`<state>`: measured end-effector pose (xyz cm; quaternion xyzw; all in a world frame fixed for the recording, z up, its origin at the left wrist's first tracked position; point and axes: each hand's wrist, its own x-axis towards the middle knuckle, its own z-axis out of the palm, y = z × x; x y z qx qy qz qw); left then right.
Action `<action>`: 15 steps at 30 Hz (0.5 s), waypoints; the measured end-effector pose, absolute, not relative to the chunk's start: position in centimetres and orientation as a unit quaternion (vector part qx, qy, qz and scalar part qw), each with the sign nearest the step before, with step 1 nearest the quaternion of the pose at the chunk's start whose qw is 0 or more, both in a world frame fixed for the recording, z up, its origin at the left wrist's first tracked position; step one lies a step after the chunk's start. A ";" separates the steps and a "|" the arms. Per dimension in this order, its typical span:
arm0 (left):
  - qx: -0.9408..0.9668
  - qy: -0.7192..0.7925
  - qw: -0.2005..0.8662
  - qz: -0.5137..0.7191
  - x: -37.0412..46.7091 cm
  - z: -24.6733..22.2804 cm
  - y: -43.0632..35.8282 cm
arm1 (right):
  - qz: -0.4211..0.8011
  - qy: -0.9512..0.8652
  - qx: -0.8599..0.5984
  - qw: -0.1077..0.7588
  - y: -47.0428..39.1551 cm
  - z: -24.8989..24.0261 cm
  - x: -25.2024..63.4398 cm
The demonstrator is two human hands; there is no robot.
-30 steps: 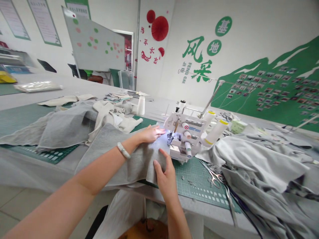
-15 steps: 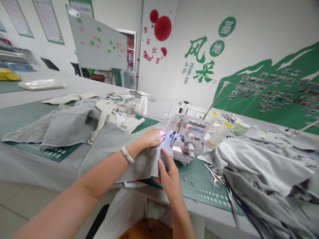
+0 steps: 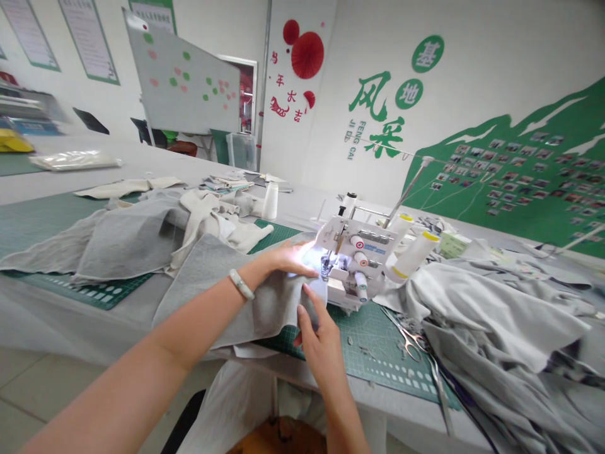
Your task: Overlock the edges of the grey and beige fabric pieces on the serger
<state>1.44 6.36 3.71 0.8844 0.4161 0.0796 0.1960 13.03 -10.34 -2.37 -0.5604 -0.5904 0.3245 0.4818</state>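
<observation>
A grey fabric piece (image 3: 203,284) lies across the table front, its right end at the needle area of a white overlock sewing machine (image 3: 338,236), whose lamp is lit. My left hand (image 3: 288,258) rests on the fabric with its fingers stretched out, the tips close to the presser foot. Lower down, my right hand (image 3: 321,331) is at the fabric's near edge. Its thumb and index finger are on the cloth's upper side, and the other fingers are curled at the edge, partly hidden.
Scissors (image 3: 409,340) and metal tweezers (image 3: 440,394) lie right of the machine on the green cutting mat (image 3: 378,353), beside heaped grey cloth (image 3: 501,315). Thread cones (image 3: 416,252) stand behind the machine. More cut fabric (image 3: 132,236) is piled at left.
My left hand has turned and arched over the fabric, its fingertips slightly lower by the presser foot. The cloth's near edge by my right hand has lifted and shifted a little.
</observation>
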 end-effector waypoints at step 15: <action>0.885 0.409 0.213 0.066 1.6 3.2 8.8 | 0.033 -0.651 -0.663 0.368 -11.8 -1.5 13.3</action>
